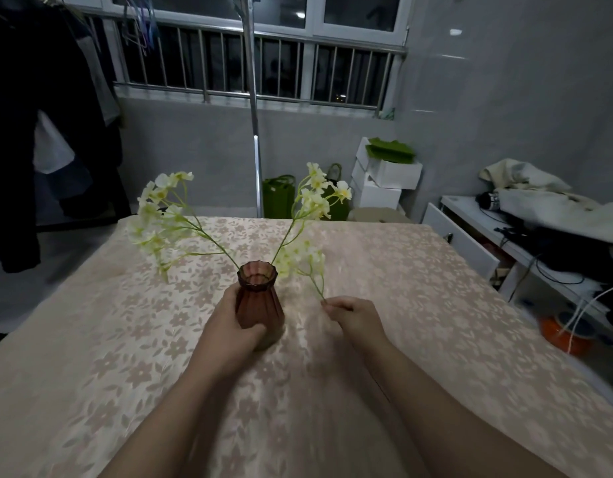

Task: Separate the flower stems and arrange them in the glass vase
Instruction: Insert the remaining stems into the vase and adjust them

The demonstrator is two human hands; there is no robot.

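Left hand [234,326] wraps vase [260,298] on table [418,288], likely steadying it. Two stems [194,225] splay from its mouth. Right hand [353,313] pinches third stem [315,282] just beside vase, probably for insertion.

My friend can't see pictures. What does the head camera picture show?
A left hand holds a brown glass vase on a flowered tablecloth, with two pale flower stems already in it. The right hand pinches a third stem just beside the vase.
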